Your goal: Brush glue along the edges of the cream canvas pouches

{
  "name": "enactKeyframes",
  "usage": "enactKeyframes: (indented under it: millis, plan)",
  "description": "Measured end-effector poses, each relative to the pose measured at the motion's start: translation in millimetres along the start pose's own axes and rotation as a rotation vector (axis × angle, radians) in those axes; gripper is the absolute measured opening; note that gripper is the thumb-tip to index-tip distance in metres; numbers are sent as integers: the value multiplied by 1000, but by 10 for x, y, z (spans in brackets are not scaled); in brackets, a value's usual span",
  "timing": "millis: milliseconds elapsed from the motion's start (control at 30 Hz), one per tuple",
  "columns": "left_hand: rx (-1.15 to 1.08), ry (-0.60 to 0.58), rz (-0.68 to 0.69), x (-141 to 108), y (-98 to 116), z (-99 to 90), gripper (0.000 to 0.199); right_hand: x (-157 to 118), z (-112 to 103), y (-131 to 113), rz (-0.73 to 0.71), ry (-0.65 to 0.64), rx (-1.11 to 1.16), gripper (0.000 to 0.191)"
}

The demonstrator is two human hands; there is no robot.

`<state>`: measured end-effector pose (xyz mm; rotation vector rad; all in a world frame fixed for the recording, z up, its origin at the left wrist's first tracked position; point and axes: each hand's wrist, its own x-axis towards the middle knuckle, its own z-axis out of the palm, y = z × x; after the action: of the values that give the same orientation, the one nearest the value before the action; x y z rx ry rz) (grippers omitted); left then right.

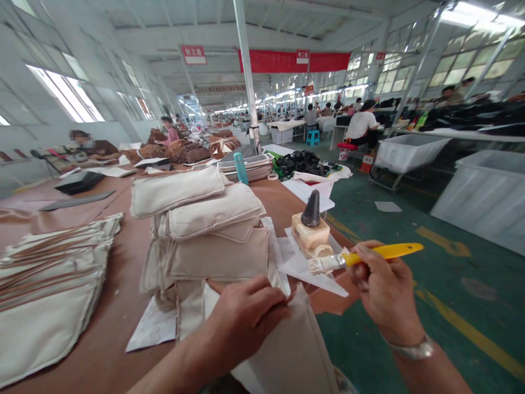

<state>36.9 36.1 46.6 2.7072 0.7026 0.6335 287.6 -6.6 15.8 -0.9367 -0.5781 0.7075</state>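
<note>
Pinched between thumb and fingers of my left hand is the upper edge of a cream fabric piece, which hangs at the table's front edge. My right hand grips a brush by its yellow handle, bristles pointing left. The whitish bristles are just in front of a glue bottle with a black cone top, standing on white paper. Behind my left hand rises a stack of padded cream pieces. More cream pieces lie fanned out at the left.
The brown-covered table spans the left and middle. A teal object stands behind the stack. White bins are on the green floor at right. Several people sit farther off, one in a white shirt.
</note>
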Motion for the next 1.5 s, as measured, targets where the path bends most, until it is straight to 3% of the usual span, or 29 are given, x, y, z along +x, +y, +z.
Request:
enactKeyframes:
  millis: [100, 167, 400, 500, 633, 767, 900, 1100, 1167, 1267, 1333, 1500]
  plan:
    - [331, 43, 286, -37, 112, -142, 18, -78, 8, -227, 38, 0, 59, 20]
    - [425, 57, 416, -49, 156, -192, 19, -139, 7, -326, 54, -31, 66, 18]
    - [402, 156, 585, -151, 184, -112, 16, -267, 52, -376, 74, -181, 41, 18]
    - [363, 123, 569, -192, 172, -79, 15, -327, 95, -272, 97, -284, 20, 19]
    - [363, 183, 578, -200, 132, -98, 17, -392, -15, -183, 148, -477, -90, 19]
    - [371, 192, 590, -208, 80, -104, 18, -331, -138, -313, 96, -419, -167, 17]
    - [358, 202, 585, -226, 45, -73, 20, -280, -33, -364, 38, -271, -29, 16]
    - [414, 115, 530, -246, 36, -144, 18, -398, -48, -192, 154, -506, -202, 18]
    - [451, 75, 489, -250, -25, -151, 18, -385, -113, -226, 140, -457, -241, 19]
    - [532, 58, 400, -223, -238, -51, 14, -322, -151, -290, 133, -256, -144, 23]
    - [569, 62, 310, -181, -442, 92, 19, -306, -137, -280, 164, -160, -87, 24]
    - [565, 46, 32, -150, -936, 508, 27, -408, -141, -117, 249, -73, -62, 32]
